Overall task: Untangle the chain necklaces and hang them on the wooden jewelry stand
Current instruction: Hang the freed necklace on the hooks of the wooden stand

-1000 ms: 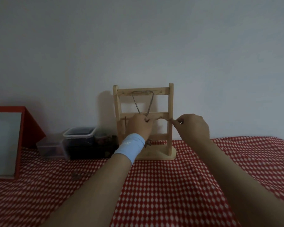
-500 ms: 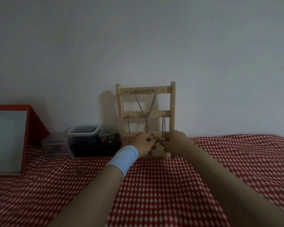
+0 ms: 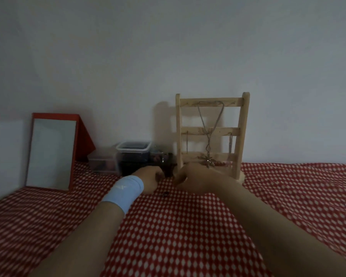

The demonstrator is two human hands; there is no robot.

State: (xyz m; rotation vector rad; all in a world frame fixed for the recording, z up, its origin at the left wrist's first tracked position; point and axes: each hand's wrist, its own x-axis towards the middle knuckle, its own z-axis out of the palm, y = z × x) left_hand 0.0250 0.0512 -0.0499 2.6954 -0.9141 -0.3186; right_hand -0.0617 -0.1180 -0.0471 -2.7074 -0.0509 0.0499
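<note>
The wooden jewelry stand (image 3: 241,124) stands upright against the wall, right of centre. A chain necklace (image 3: 209,124) hangs from its top bar, with a star-shaped pendant (image 3: 208,162) at the bottom. A second thin chain (image 3: 230,145) hangs from the middle bar. My left hand (image 3: 151,179), with a light blue wristband, rests on the cloth left of the stand's base, fingers curled. My right hand (image 3: 194,176) is beside it in front of the base, fingers curled too. Whether either holds a chain is hidden. A small dark bead (image 3: 165,194) lies on the cloth.
A red-and-white checked cloth (image 3: 188,236) covers the surface. A red-framed mirror (image 3: 50,151) leans against the wall at the left. Clear plastic containers (image 3: 133,154) with dark contents sit between the mirror and the stand.
Both hands have come down from the stand's middle bar to the cloth and shifted left of its base. The view has swung left, so the stand now sits right of centre.
</note>
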